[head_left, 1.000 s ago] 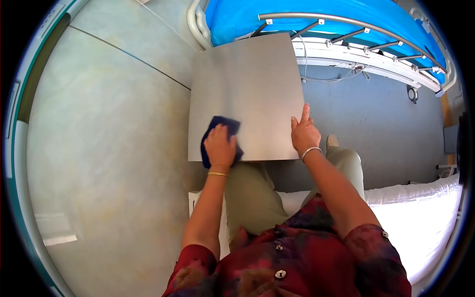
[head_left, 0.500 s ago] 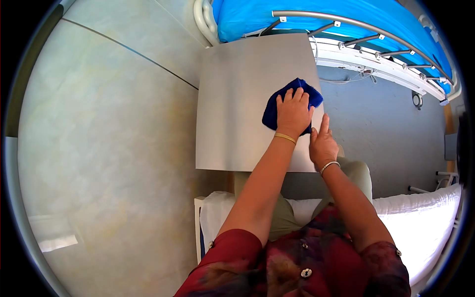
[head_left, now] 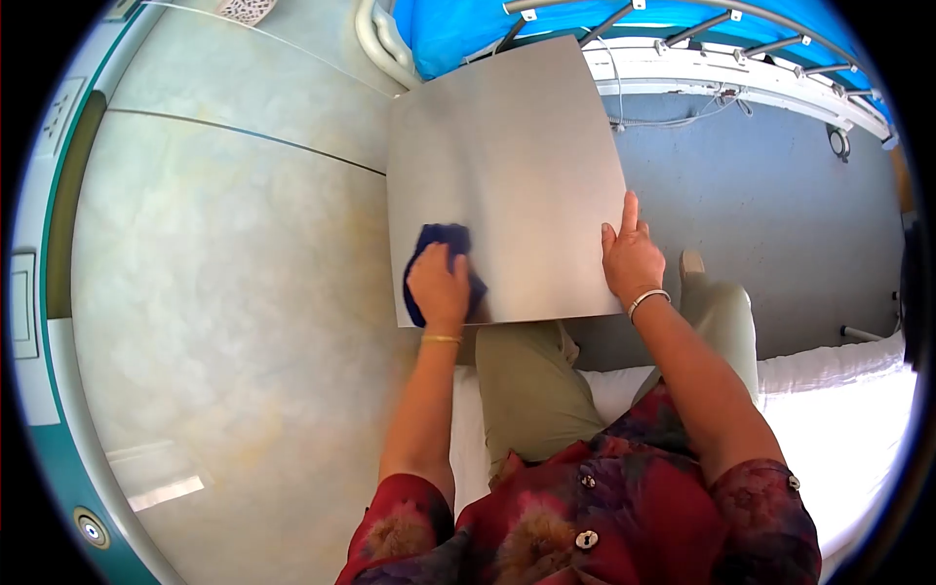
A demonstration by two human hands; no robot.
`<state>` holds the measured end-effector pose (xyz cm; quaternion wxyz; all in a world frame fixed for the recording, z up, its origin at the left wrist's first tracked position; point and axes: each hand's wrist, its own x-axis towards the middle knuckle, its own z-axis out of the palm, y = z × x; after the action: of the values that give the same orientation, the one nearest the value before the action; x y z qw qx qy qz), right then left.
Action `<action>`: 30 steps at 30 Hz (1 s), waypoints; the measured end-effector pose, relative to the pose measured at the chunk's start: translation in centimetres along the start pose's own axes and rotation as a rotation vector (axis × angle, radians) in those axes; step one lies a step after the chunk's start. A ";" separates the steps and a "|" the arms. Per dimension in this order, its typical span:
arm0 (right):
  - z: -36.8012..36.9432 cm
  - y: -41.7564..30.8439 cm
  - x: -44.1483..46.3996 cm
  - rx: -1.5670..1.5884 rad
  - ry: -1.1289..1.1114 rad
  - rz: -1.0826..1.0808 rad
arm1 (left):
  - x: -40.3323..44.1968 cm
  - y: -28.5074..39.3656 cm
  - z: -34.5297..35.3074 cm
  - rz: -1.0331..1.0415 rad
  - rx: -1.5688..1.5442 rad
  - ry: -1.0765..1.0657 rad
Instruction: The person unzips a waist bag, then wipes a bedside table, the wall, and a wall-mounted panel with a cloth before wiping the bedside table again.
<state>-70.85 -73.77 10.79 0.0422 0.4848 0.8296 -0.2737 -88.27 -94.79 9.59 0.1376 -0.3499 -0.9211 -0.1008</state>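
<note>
A dark blue cloth (head_left: pixel 445 234) lies bunched on the front left part of a smooth, light grey table (head_left: pixel 526 156). My left hand (head_left: pixel 439 283) presses down on it, fingers curled into the fabric, close to the table's left edge. At the right edge, my right hand (head_left: pixel 634 261) grips the tabletop. Its thumb rests on the upper face and the index finger points forward along the side, while the other fingers are mostly hidden.
Beyond the table stands a bed with a blue cover (head_left: pixel 453 39) and a metal side rail (head_left: pixel 697 29). A pale wall (head_left: pixel 234 292) runs along the left. Cables (head_left: pixel 673 121) hang under the bed frame. White bedding (head_left: pixel 829 409) lies behind me on the right.
My left hand has swept the cloth from the right side of the tabletop to the front left corner. My right hand stays at the right edge. The view has shifted slightly.
</note>
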 end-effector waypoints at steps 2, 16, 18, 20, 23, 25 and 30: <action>0.3 0.1 0.1 0.014 -0.002 0.000 | -0.8 3.7 0.0 0.155 -0.050 -0.019; 0.3 0.0 0.2 -0.057 -0.001 -0.008 | 12.7 8.5 5.6 0.262 -0.102 0.033; 0.7 0.0 0.3 -0.084 0.035 -0.021 | 13.7 4.9 5.9 0.193 -0.049 0.046; 0.6 0.0 0.2 -0.082 0.037 -0.018 | 13.6 1.3 5.1 0.067 -0.027 -0.023; 0.8 0.0 0.3 -0.085 0.036 -0.020 | 11.1 -2.1 4.3 0.026 0.012 -0.017; 0.8 0.1 0.2 -0.096 0.040 -0.020 | 9.1 -1.7 3.0 0.054 0.021 -0.047; 0.6 0.0 0.2 -0.092 0.035 -0.015 | 3.7 2.7 -1.2 0.260 0.028 -0.234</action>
<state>-71.08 -73.87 10.17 0.0481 0.4810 0.8455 -0.2269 -88.88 -90.83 12.17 0.0460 -0.4736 -0.8791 -0.0278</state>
